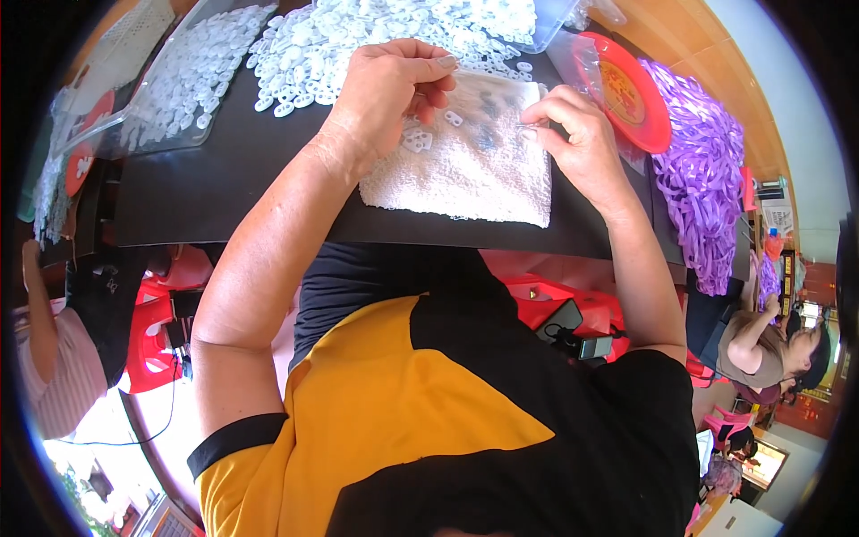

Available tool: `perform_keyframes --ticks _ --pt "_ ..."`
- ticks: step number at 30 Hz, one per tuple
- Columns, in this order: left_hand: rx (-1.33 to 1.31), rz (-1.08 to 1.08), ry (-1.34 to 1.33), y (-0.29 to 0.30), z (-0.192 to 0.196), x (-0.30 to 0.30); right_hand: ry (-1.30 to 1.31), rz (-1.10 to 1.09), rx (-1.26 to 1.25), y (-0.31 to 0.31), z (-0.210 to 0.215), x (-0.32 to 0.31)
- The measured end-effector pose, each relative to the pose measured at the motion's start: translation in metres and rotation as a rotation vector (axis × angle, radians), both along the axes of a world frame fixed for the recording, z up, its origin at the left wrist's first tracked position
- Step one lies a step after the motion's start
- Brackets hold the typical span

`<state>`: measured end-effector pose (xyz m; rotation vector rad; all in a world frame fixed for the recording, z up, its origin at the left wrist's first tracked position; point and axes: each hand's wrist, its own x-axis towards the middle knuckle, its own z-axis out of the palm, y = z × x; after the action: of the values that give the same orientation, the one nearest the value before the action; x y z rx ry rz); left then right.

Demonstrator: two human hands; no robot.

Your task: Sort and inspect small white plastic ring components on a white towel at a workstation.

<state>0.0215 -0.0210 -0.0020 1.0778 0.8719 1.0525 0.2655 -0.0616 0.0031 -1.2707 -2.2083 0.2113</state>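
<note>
A white terry cloth [456, 188] lies on the dark table in front of me. My left hand [389, 89] is closed over its far left part, thumb and forefinger pressed together and the other fingers curled; what they hold, if anything, is hidden. Beneath these fingers are a few small white plastic pieces with holes [417, 140], and another white piece [454, 117] lies just to their right. At the cloth's right edge my right hand [580, 134] pinches with thumb and forefinger. Something thin may be between those fingertips, too small to make out.
A big pile of white plastic pieces [394, 36] covers the far table, beside a clear bin [192, 76] of them at left. On the right are a red plate [631, 94] and a heap of purple ribbon [698, 170]. Other people sit at both sides.
</note>
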Motion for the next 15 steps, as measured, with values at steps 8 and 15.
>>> perform_keyframes --ticks 8,15 --pt "0.014 -0.002 0.019 -0.001 0.000 0.001 0.023 0.026 0.048 0.004 -0.006 -0.002" --pt "0.026 0.004 0.039 -0.003 0.003 0.001 -0.322 -0.052 0.204 -0.001 0.018 -0.006"
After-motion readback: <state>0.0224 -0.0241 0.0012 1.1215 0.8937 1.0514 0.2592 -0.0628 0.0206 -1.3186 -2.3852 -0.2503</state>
